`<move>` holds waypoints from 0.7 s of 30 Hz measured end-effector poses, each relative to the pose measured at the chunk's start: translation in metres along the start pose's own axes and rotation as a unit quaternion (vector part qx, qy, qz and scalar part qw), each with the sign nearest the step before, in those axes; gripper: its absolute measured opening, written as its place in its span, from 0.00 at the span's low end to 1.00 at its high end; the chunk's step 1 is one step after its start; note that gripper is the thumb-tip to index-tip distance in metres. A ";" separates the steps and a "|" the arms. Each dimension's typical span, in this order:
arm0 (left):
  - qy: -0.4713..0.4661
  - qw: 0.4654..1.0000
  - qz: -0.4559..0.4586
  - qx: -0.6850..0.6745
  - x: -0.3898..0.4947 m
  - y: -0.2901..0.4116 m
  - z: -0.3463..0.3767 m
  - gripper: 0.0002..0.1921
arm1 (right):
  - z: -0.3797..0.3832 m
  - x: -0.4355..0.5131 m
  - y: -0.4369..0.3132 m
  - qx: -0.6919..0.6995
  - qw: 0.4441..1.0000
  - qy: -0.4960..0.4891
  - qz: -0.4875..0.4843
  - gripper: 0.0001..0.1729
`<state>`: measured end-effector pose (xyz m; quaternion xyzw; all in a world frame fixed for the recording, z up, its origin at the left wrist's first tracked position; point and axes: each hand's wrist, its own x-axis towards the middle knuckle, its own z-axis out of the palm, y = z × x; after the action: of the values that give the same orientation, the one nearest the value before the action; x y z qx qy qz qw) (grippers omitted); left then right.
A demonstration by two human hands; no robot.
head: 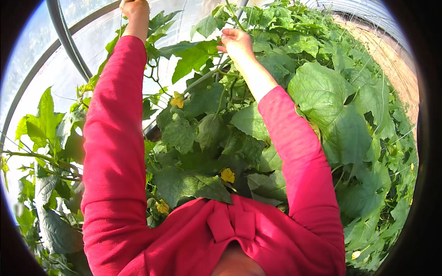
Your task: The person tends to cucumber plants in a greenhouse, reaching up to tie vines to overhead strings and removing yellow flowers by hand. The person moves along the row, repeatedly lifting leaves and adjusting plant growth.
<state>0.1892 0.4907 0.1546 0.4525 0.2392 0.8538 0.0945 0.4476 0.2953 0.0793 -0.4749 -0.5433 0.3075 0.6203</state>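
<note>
My left hand [135, 9] is raised to the upper left, partly cut off by the picture's top edge. Its fingers are closed, and a thin string [121, 22] hangs from them. Higher up in the middle, my right hand [237, 43] has loosely bent fingers spread apart, and nothing shows in them. Just above it, a green vine stem [234, 15] rises past the fingertips. Broad green leaves [198, 58] fill the space between both hands. Below them, a yellow flower [177, 100] grows beside a thick pale stem [202, 81].
Clear plastic sheeting [100, 32] and a curved metal greenhouse pipe [67, 39] stand at the left. Dense vines with large leaves [321, 96] cover the right side, with thin support strings [371, 55] among them. Bare soil [393, 62] runs along the far right.
</note>
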 end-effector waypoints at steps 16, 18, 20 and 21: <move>-0.155 0.867 -0.472 0.047 -0.227 -0.090 -0.146 0.11 | 0.045 -0.037 0.020 -0.214 0.959 -0.140 -0.124 0.09; -0.176 0.861 -0.476 0.043 -0.229 -0.088 -0.143 0.11 | 0.057 -0.042 0.019 -0.209 0.958 -0.155 -0.118 0.07; -0.226 0.850 -0.475 0.025 -0.232 -0.039 -0.118 0.10 | 0.068 -0.034 0.043 -0.256 0.947 -0.119 -0.154 0.08; -0.235 0.850 -0.471 0.003 -0.231 -0.036 -0.119 0.10 | 0.073 -0.035 0.044 -0.312 0.924 -0.082 -0.203 0.08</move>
<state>0.2221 0.3961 -0.0879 0.4730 0.3968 0.5743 0.5375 0.3748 0.2985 0.0223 -0.4968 -0.7457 0.0275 0.4432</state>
